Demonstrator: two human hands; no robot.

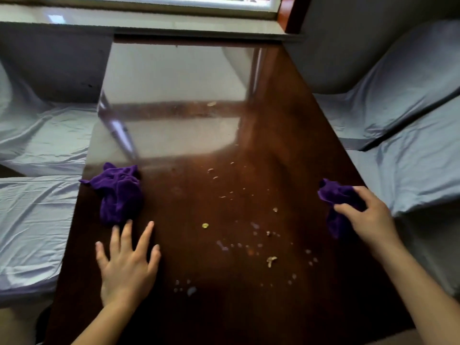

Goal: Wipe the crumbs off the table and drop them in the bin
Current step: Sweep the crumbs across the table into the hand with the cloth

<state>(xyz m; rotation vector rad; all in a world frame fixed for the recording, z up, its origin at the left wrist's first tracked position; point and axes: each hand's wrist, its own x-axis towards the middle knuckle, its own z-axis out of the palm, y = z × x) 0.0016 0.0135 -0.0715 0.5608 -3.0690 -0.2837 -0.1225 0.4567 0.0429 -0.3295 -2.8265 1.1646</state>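
A glossy dark brown table (189, 307) runs away from me toward a window. Crumbs (270, 260) lie scattered over its near middle, with a yellow bit (205, 225) among them and one crumb (211, 104) farther back. A crumpled purple cloth (119, 192) lies near the left edge. My left hand (127, 265) rests flat on the table just below it, fingers spread, fingertips close to the cloth. At the right edge my right hand (368, 217) grips a second purple cloth (336, 202). No bin is in view.
Seats covered in pale blue-grey fabric flank the table on the left (32, 220) and the right (410, 158). A light windowsill (149, 18) runs along the far end, below the window. Window glare covers the table's far half.
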